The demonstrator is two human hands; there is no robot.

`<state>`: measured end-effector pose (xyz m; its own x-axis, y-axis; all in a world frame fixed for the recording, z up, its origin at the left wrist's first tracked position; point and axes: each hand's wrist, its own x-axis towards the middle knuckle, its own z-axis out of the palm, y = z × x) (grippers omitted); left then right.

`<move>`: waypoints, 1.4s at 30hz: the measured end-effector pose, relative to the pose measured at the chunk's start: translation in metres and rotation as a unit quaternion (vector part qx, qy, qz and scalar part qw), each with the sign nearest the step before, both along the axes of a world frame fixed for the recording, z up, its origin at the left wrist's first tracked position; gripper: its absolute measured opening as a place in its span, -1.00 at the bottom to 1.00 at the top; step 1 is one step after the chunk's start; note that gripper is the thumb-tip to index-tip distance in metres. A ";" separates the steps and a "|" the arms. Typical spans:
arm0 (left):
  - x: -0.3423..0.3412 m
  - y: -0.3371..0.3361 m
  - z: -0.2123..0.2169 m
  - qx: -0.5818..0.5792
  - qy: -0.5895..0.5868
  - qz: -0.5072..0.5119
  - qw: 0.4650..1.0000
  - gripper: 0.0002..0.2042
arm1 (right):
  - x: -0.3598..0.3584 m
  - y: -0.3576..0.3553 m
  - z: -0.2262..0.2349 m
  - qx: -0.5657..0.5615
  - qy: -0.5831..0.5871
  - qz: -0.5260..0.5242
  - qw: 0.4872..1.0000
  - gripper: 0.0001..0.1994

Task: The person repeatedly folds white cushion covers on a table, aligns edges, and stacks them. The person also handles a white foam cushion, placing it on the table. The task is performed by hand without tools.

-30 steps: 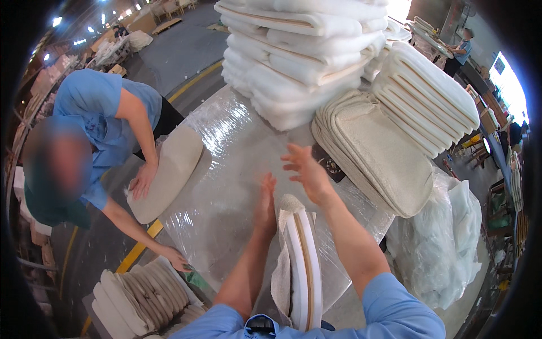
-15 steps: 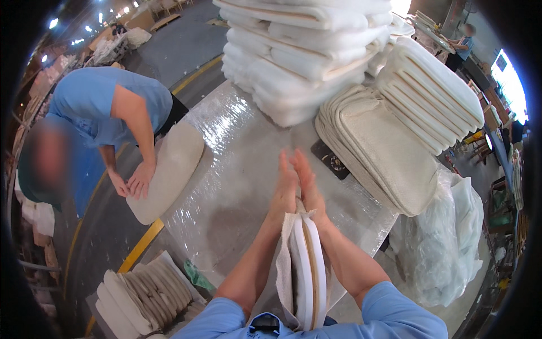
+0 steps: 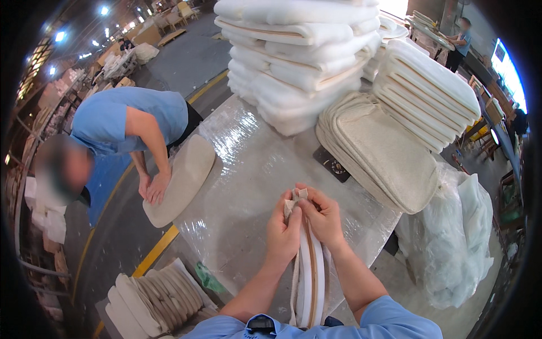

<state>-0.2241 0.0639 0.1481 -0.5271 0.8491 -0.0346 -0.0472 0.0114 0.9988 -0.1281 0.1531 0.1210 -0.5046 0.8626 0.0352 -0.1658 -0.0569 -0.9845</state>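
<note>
Head view, clock centred on the paired hands, twelve pointing away from the wearer. At six, running from the fingertips back toward the blue shirt (image 3: 243, 326), a layered cushion (image 3: 305, 277) on its edge, white padding either side of a tan core. Looks light for its bulk and springy; probably squashes readily, with little to break. Best gripped through the beige cloth (image 3: 289, 205) at the twelve o'clock tip, cloth and filling together, rather than by bare padding alone (fluffy stuff, apt to tear or slide on its core). Pinched at that very tip, between thumbs and curled fingers of left hand (image 3: 282, 231) and right hand (image 3: 324, 217) alike: the cloth's folded corners. Beneath, a film-covered table (image 3: 248, 186), glossy and likely slippery under fabric.

Farther out, at one, a flat dark object (image 3: 331, 164); at two, a stack of beige covers (image 3: 389, 152), with upright white pads (image 3: 426, 90) beyond. At twelve, a tall white pile (image 3: 299, 51). Just past three, clear plastic bagging (image 3: 454, 243). Between nine and ten, a beige oval pad (image 3: 183, 175), pressed by a bending co-worker (image 3: 113, 116). Near eight, a green scrap (image 3: 209, 277) and a row of cushions (image 3: 149, 299).
</note>
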 end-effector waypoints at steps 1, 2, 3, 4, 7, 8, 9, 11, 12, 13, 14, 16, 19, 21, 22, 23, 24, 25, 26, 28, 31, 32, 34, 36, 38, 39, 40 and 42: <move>0.001 0.002 -0.002 -0.023 0.039 0.026 0.999 -0.53 | -0.006 -0.004 -0.003 -0.011 0.009 -0.027 1.000 -0.83; 0.004 0.005 -0.001 -0.018 0.053 0.054 0.997 -0.55 | -0.007 -0.006 -0.004 0.002 0.005 -0.039 0.999 -0.86; 0.010 0.007 0.001 -0.015 0.065 0.080 0.995 -0.58 | -0.008 -0.010 -0.004 0.014 -0.002 -0.052 0.999 -0.89; 0.014 0.009 0.003 -0.011 0.077 0.106 0.991 -0.59 | -0.009 -0.012 -0.005 0.027 -0.009 -0.064 0.998 -0.91; 0.022 0.010 0.004 0.010 0.116 0.124 0.985 -0.62 | -0.014 -0.017 -0.015 0.078 0.030 -0.101 0.991 -0.93; 0.023 0.010 0.000 0.015 0.121 0.125 0.985 -0.62 | -0.013 -0.017 -0.017 0.086 0.031 -0.106 0.990 -0.93; 0.024 0.008 -0.005 0.019 0.127 0.126 0.984 -0.62 | -0.013 -0.018 -0.018 0.094 0.032 -0.110 0.989 -0.93; 0.025 0.005 -0.013 0.027 0.135 0.130 0.982 -0.63 | -0.013 -0.020 -0.018 0.109 0.031 -0.115 0.987 -0.94; 0.025 0.004 -0.014 0.032 0.138 0.131 0.981 -0.63 | -0.012 -0.021 -0.018 0.118 0.030 -0.118 0.986 -0.94; 0.026 0.002 -0.016 0.037 0.140 0.133 0.980 -0.63 | -0.012 -0.022 -0.018 0.127 0.028 -0.120 0.984 -0.95; 0.026 0.000 -0.019 0.041 0.163 0.132 0.977 -0.65 | -0.010 -0.024 -0.019 0.126 0.023 -0.118 0.985 -0.96; 0.023 -0.004 -0.017 0.056 0.218 0.129 0.966 -0.66 | -0.009 -0.028 -0.016 0.126 0.023 -0.112 0.985 -0.97; 0.023 -0.010 -0.018 0.056 0.241 0.131 0.960 -0.69 | -0.008 -0.030 -0.020 0.163 0.037 -0.128 0.978 -0.97; 0.025 -0.010 -0.013 0.056 0.236 0.130 0.961 -0.71 | -0.006 -0.030 -0.019 0.159 0.041 -0.135 0.977 -0.97; 0.027 -0.009 -0.010 0.057 0.232 0.127 0.963 -0.72 | -0.003 -0.029 -0.017 0.158 0.041 -0.141 0.976 -0.97; 0.025 -0.008 -0.009 0.042 0.227 0.115 0.966 -0.72 | -0.001 -0.027 -0.015 0.164 0.014 -0.134 0.977 -0.98; 0.021 -0.006 -0.006 0.027 0.226 0.108 0.968 -0.71 | 0.000 -0.024 -0.008 0.171 -0.009 -0.123 0.977 -0.99; 0.016 -0.004 -0.006 0.011 0.223 0.094 0.970 -0.71 | 0.003 -0.022 -0.004 0.176 -0.036 -0.118 0.977 -0.97; 0.013 0.000 -0.009 0.019 0.211 0.078 0.974 -0.70 | 0.007 -0.018 -0.004 0.192 -0.030 -0.104 0.975 -0.93; 0.002 0.008 -0.015 0.034 0.194 0.049 0.979 -0.68 | 0.011 -0.008 -0.010 0.225 -0.011 -0.074 0.971 -0.86; -0.010 0.017 -0.019 0.039 0.246 0.013 0.968 -0.68 | 0.021 0.019 -0.018 -0.022 0.094 0.001 0.995 -0.75; -0.010 0.017 -0.017 0.021 0.244 -0.001 0.970 -0.70 | 0.024 0.038 -0.018 -0.024 0.084 -0.019 0.996 -0.73; -0.007 0.022 -0.011 -0.012 0.237 -0.032 0.971 -0.74 | 0.014 0.071 -0.013 -0.031 0.065 -0.025 0.997 -0.72; 0.008 0.019 -0.009 -0.007 0.262 -0.003 0.965 -0.76 | 0.007 0.084 -0.010 -0.039 0.039 0.008 0.998 -0.70; 0.021 0.018 -0.010 0.016 0.291 0.017 0.956 -0.78 | -0.001 0.090 -0.011 -0.052 0.006 0.078 0.996 -0.65; 0.024 0.014 -0.012 0.029 0.307 0.031 0.951 -0.78 | -0.006 0.085 -0.008 -0.078 -0.001 0.112 0.991 -0.64; 0.025 0.011 -0.014 0.043 0.323 0.044 0.944 -0.79 | -0.010 0.079 -0.005 -0.105 -0.008 0.145 0.984 -0.62; 0.031 0.006 -0.015 0.058 0.318 0.055 0.945 -0.79 | -0.012 0.074 -0.005 -0.129 0.023 0.206 0.970 -0.56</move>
